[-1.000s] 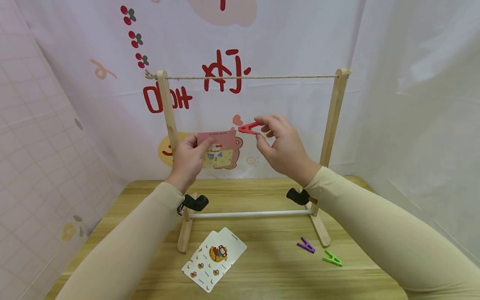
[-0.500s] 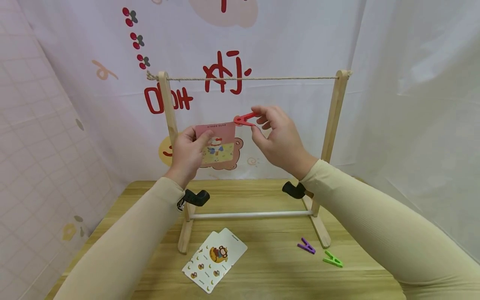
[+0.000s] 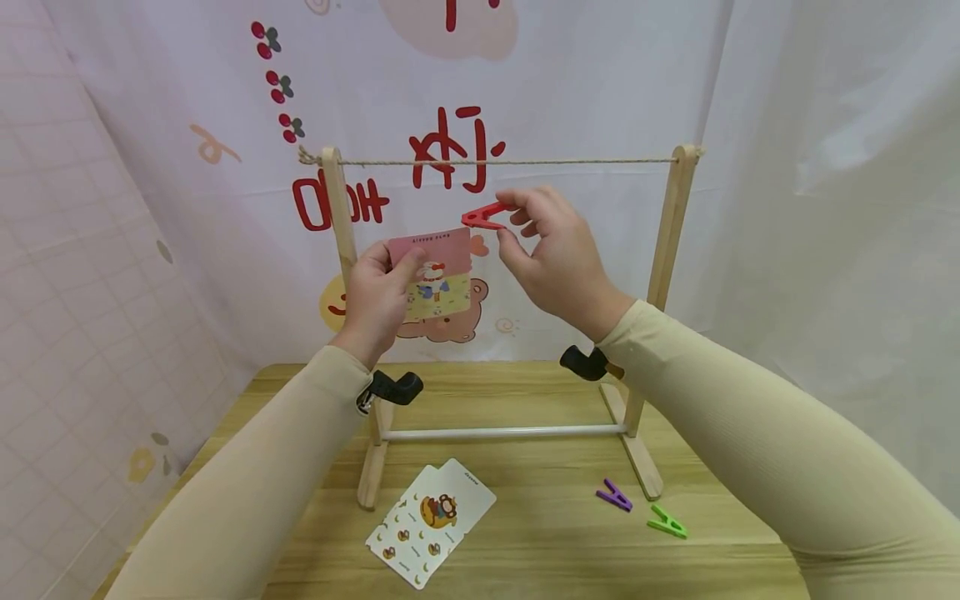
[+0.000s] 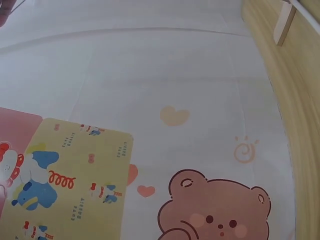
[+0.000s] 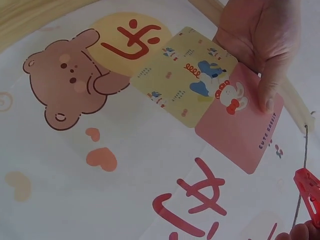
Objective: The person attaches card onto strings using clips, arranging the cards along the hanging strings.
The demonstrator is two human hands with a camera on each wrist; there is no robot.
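Observation:
In the head view my left hand (image 3: 377, 296) pinches a pink and yellow rabbit card (image 3: 447, 275) by its left side, thumb on the front. The right wrist view shows the card's whole front, with the thumb on its pink part. My right hand (image 3: 551, 250) pinches the handles of a red clothespin (image 3: 480, 217), whose nose points left, right by the card's upper right corner. Both are below a thin rope (image 3: 555, 162) strung between two wooden posts. In the right wrist view the red clothespin (image 5: 308, 192) overlaps the rope's line.
On the wooden table (image 3: 525, 554) lie white monkey cards (image 3: 435, 521), a purple clothespin (image 3: 615, 495) and a green clothespin (image 3: 667, 522). The frame's wooden posts (image 3: 675, 225) stand behind my hands, joined low by a white bar (image 3: 502, 432). A printed curtain hangs behind.
Both hands have risen toward the rope, the right one also moving slightly left. The card has gone up with the left hand, and the red clothespin now sits over its upper right corner.

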